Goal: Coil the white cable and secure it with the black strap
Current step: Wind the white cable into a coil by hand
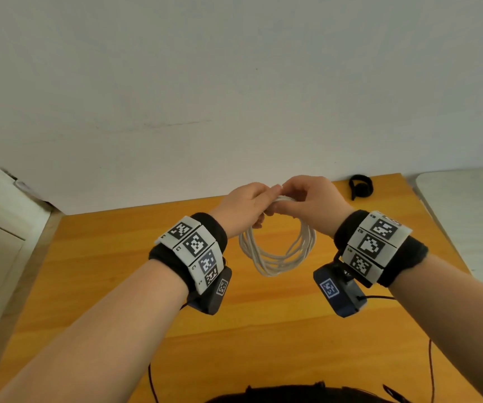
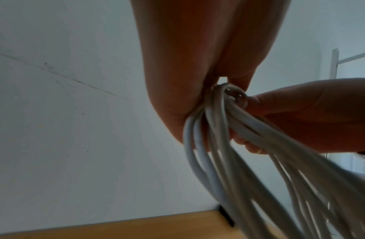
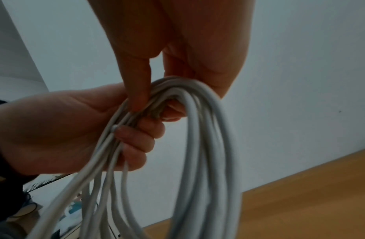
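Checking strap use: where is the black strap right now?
In the head view, the black strap lies untouched on the wooden table's far right corner by the wall, beyond the right hand.

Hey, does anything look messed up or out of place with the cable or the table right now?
Nothing stands out. The cable hangs in fairly even loops from both hands, left hand and right hand gripping its top. The strap lies unused at the table's far edge.

I see a smooth matt white cable (image 1: 278, 254), a fuzzy cloth-like black strap (image 1: 361, 186), a glossy wood-grain table (image 1: 263, 315).
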### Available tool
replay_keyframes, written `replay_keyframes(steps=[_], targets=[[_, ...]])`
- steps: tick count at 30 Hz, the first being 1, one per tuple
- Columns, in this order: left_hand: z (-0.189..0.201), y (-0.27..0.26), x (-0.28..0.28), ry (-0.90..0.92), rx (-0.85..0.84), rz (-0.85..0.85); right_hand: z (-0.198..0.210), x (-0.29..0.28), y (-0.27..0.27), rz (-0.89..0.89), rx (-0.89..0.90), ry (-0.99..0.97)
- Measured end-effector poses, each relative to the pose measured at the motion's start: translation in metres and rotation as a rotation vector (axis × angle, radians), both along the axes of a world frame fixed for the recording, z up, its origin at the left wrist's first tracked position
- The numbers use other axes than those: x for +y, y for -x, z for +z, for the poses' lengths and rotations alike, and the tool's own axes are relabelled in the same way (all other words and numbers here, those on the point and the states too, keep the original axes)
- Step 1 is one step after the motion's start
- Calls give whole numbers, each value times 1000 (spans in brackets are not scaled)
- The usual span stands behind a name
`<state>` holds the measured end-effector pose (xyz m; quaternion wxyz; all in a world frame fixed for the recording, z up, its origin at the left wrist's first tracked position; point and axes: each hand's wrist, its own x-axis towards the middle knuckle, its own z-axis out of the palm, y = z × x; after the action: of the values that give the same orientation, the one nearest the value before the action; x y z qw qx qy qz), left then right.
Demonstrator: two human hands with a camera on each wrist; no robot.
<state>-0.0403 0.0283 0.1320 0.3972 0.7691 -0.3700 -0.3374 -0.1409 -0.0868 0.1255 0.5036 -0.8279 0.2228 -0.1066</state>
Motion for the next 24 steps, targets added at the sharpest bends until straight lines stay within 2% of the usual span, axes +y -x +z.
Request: replay_keyframes(steps=[5, 9, 12, 16, 24], targets=[[-4, -2, 6, 43, 52, -33, -1, -4, 4, -84, -27, -149], [-8, -2, 9, 169, 46, 66, -1, -9, 9, -154, -89, -336], [-9, 1, 8, 217, -19, 119, -1, -10, 10, -157, -113, -448], [-9, 4, 6, 212, -99, 127, 3, -8, 12, -139, -103, -559], [-13, 7, 7, 215, -58, 158, -2, -5, 11, -267, -210, -822]])
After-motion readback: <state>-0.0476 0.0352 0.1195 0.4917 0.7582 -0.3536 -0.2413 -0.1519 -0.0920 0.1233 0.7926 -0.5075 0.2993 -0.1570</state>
